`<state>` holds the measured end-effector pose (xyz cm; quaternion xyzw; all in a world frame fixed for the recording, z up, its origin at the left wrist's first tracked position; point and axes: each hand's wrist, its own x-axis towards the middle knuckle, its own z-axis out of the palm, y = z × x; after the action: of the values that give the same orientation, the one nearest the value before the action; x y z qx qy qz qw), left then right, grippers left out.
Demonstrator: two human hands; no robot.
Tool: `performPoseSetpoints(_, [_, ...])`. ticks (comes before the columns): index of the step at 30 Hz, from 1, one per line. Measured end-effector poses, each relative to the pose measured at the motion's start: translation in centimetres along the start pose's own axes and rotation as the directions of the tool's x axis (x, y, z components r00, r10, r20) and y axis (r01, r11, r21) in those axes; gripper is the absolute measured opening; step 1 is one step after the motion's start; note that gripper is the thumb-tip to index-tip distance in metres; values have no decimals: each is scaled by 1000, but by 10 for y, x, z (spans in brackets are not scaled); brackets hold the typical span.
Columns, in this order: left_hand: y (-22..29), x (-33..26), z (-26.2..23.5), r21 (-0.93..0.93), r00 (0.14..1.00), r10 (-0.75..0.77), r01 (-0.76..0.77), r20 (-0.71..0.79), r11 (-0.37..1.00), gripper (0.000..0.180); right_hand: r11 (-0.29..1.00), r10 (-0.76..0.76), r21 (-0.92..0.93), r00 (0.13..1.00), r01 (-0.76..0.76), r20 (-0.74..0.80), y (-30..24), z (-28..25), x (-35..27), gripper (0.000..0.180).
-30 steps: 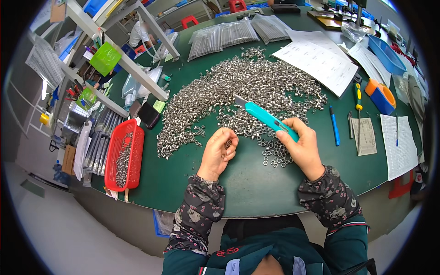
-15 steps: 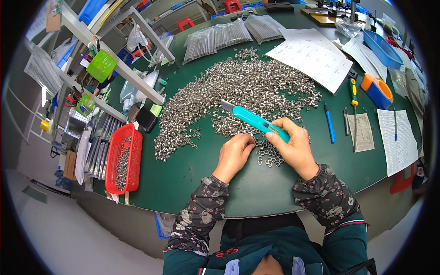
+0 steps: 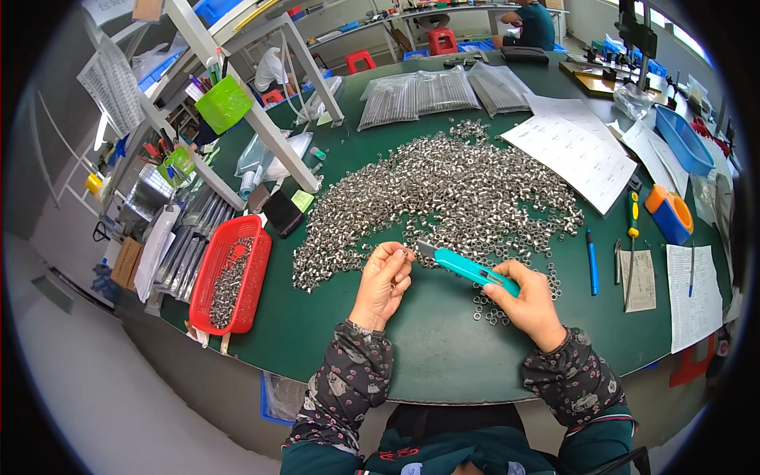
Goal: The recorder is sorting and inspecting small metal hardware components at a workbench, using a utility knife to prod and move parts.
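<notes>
Teal utility knife [image 3: 469, 271] gripped in right hand [image 3: 529, 305], fingers wrapped round its handle, blade tip meeting left hand [image 3: 385, 279]; left fingers pinch a small metal ring [image 3: 408, 253] beside the ring heap [image 3: 443, 190] on green table [image 3: 443, 348].

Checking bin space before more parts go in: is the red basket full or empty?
Partly full. The red basket holds a strip of small metal parts along its middle, with bare red mesh showing either side.

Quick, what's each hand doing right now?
Left hand: closed, pinching a small metal ring at the fingertips.
Right hand: closed, holding the teal knife.
</notes>
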<state>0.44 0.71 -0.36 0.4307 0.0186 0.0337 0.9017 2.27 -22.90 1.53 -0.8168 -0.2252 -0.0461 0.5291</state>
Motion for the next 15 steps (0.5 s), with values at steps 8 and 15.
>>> performPoseSetpoints(8, [0, 3, 2, -77, 999, -22, 25, 36, 997, 12, 994, 91, 45, 989, -97, 118, 1, -1, 1, 24])
performPoseSetpoints(15, [-3, 2, -1, -56, 999, -24, 26, 30, 998, 11, 991, 120, 29, 974, -128, 192, 0, -1, -1, 26])
